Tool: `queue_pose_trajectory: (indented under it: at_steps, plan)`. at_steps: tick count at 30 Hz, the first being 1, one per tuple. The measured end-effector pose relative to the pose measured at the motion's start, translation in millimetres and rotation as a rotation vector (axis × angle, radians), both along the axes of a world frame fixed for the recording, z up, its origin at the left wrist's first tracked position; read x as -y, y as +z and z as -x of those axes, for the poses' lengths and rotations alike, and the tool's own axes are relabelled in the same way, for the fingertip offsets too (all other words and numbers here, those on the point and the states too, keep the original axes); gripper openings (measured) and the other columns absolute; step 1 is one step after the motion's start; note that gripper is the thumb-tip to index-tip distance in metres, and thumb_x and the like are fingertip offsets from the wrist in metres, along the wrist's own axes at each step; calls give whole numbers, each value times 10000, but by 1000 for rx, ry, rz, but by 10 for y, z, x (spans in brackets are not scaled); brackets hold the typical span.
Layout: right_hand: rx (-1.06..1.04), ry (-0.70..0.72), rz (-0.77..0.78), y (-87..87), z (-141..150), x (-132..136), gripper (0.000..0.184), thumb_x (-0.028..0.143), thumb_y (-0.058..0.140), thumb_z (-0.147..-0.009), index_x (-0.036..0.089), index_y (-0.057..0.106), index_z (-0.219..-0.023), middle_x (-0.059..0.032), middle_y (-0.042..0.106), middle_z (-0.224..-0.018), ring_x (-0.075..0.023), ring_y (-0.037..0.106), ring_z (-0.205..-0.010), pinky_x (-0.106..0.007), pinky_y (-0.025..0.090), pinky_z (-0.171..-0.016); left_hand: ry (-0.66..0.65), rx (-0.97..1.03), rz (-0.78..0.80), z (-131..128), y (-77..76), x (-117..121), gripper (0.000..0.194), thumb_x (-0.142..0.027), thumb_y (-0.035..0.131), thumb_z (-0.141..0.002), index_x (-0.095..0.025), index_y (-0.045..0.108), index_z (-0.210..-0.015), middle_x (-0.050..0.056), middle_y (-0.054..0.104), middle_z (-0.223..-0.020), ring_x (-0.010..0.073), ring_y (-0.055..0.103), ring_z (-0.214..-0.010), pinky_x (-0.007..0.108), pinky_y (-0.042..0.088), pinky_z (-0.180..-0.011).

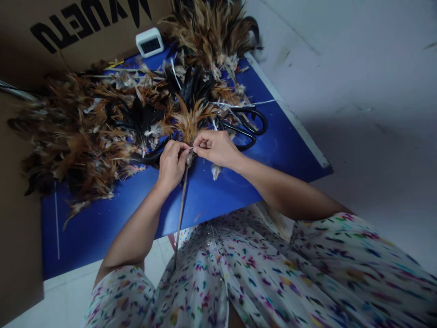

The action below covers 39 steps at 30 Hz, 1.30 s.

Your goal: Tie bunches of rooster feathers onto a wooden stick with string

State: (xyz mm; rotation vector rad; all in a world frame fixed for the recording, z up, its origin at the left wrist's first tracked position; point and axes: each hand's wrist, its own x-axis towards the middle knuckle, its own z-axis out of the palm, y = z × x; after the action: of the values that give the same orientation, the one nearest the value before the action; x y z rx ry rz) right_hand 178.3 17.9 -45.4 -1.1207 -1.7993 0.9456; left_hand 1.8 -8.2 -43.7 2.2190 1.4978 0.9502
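Note:
Fingertips of my left hand (173,163) and my right hand (216,148) almost meet, both pinching a short length of thin white string (191,148). It lies across the base of a bundle of brown feathers (190,120) on a thin stick (182,200). The tuft points away from me, and the stick runs down past the table edge toward my lap. Whether the string is knotted around the stick cannot be seen. Scissors with black handles (246,128) lie just beyond my right hand, and a small loose feather (215,171) rests below it.
Brown feather bundles (78,136) are heaped across the left of the blue table (136,218). A larger bunch of long feathers (211,32) stands at the back, near a white digital timer (149,43). A cardboard box (85,27) walls the far left. A thin white strip (57,223) lies front left.

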Motion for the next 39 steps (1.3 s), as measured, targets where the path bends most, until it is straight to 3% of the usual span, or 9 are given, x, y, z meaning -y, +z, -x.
queue_pose_trajectory:
  at_steps: [4, 13, 29, 39]
  plan:
    - [-10, 28, 63, 20, -23, -5, 77, 197, 645, -727, 130, 652, -765, 40, 532, -610, -62, 433, -562, -230, 345, -587, -19, 58, 55, 15, -2, -12, 71, -210, 550, -889, -179, 602, -852, 29, 603, -844, 143, 561, -795, 272, 442, -732]
    - [56, 38, -3, -26, 19, -2, 95, 213, 634, -763, 141, 690, -740, 17, 559, -668, -81, 473, -632, -244, 343, -642, -61, 85, 165, 53, -1, -27, 95, -218, 519, -903, -193, 610, -891, 36, 626, -864, 147, 585, -802, 276, 456, -739]
    - [127, 41, -100, -18, 37, 7, 112, 201, 620, -794, 146, 696, -732, 4, 568, -679, -93, 455, -632, -251, 340, -636, -12, 17, 156, 28, 1, -18, 96, -206, 527, -882, -189, 622, -888, 40, 654, -876, 155, 600, -816, 284, 468, -765]
    - [65, 46, -35, -19, 8, -13, 117, 220, 637, -781, 137, 706, -736, -4, 630, -692, -92, 510, -644, -248, 369, -660, -11, 17, 158, 26, 14, -17, 108, -223, 537, -865, -170, 626, -895, 37, 666, -876, 130, 582, -735, 251, 448, -669]
